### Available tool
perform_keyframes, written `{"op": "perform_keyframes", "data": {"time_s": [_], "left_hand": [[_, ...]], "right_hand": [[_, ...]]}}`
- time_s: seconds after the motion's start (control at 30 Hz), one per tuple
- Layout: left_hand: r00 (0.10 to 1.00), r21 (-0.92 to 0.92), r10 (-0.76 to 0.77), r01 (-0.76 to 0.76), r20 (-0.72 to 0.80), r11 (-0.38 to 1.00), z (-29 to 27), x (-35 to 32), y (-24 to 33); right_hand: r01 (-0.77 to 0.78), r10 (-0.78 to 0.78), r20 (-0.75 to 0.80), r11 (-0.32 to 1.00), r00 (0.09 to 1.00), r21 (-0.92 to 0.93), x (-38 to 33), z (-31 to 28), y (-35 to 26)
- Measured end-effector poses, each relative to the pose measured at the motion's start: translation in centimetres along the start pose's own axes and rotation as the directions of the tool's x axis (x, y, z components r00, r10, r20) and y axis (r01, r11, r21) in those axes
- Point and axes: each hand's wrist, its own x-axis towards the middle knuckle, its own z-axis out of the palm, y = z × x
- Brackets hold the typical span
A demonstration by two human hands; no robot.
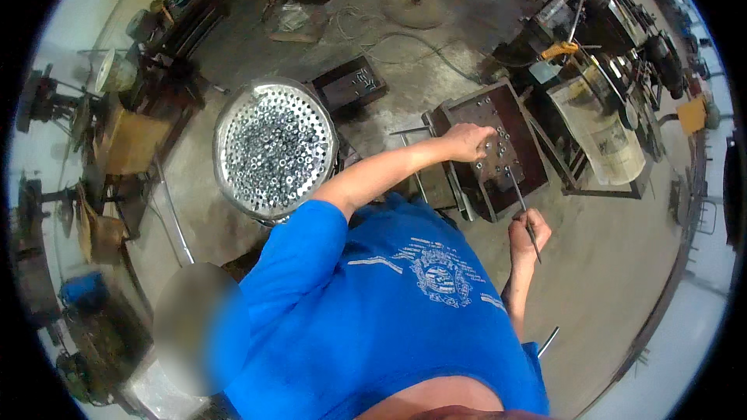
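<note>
My left hand (469, 142) reaches over a dark rectangular metal bin (510, 120), its fingers closed in a pinch. What they hold, if anything, is hidden. Several small metal nuts (502, 142) lie scattered in the bin close to those fingertips. At the bin's near right corner, my right hand (531, 233) is wrapped round a thin metal rod (517, 188). The rod slants away from me, its far tip down among the nuts and its dark near end sticking out past my fist.
On my left stands a round perforated steel basin (223, 148) heaped with small metal nuts. A smaller dark box (323, 85) behind it contains some short metal pieces. Machinery (615, 23) fills the far right, near a paper-covered stand (603, 140). A cable (436, 48) lies on the floor.
</note>
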Motion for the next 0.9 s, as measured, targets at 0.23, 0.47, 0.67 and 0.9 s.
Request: {"op": "perform_keyframes", "data": {"time_s": [0.23,0.47,0.67,0.9], "left_hand": [[0.931,-0.031,-0.359,0.358,-0.061,0.933,-9.4,-9.7,-3.3],[0.699,0.265,-0.627,0.713,-0.342,0.65,-18.4,-24.2,-15.0],[0.606,0.571,-0.722,0.74,-0.335,0.357,-18.0,-22.7,-16.3],[0.666,0.681,-0.7,0.639,-0.257,0.357,-16.5,-22.3,-17.4]], "right_hand": [[-0.062,0.01,0.223,0.972,0.975,0.227,-0.3,1.6,-2.4],[-0.076,-0.024,0.394,0.968,0.919,0.238,0.9,2.8,-6.0],[-0.036,-0.081,0.407,0.962,0.91,0.272,0.8,3.3,-6.7],[0.013,-0.121,0.412,0.967,0.903,0.255,-0.4,3.4,-5.0]]}}
